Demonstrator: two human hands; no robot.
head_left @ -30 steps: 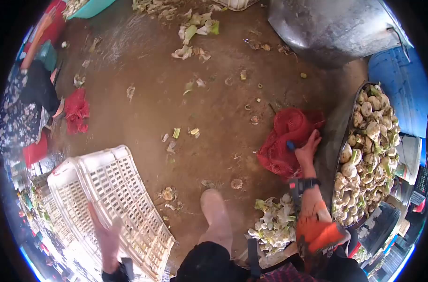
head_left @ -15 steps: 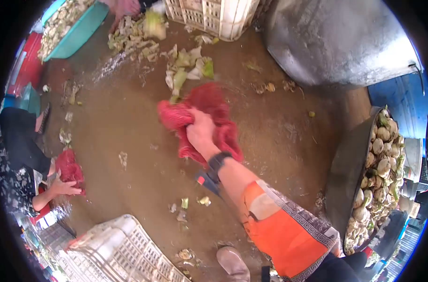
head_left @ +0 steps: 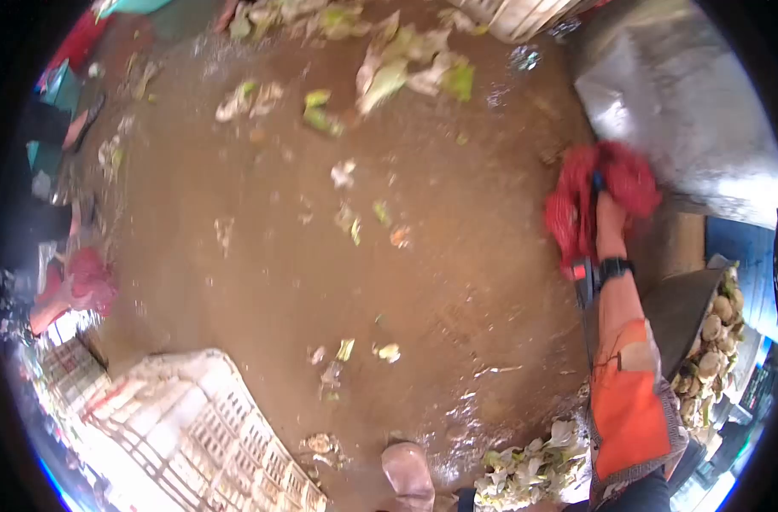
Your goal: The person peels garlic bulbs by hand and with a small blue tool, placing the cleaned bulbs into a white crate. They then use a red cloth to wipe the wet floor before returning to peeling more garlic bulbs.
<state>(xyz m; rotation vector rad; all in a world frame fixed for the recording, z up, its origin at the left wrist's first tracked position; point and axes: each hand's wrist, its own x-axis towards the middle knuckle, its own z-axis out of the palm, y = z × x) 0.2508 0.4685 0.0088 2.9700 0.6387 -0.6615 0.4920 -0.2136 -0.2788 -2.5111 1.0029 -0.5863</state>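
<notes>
My right hand is closed on a bunched red mesh bag, well over to the right and close to a big metal vessel. The bag hangs on both sides of the hand and hides most of the fingers. A black watch is on that wrist, below an orange sleeve. Alongside the wrist runs a dark narrow item with a red patch; its kind is unclear. My left hand is out of view.
Leaf scraps litter the wet brown floor. A white crate stands at lower left, beyond my boot. At far left, another person's hand holds red mesh. Pale round vegetables fill a tub at right.
My right hand has carried the red mesh bag from mid-floor rightward to the metal vessel. The view has shifted, bringing a leaf pile in beside my boot.
</notes>
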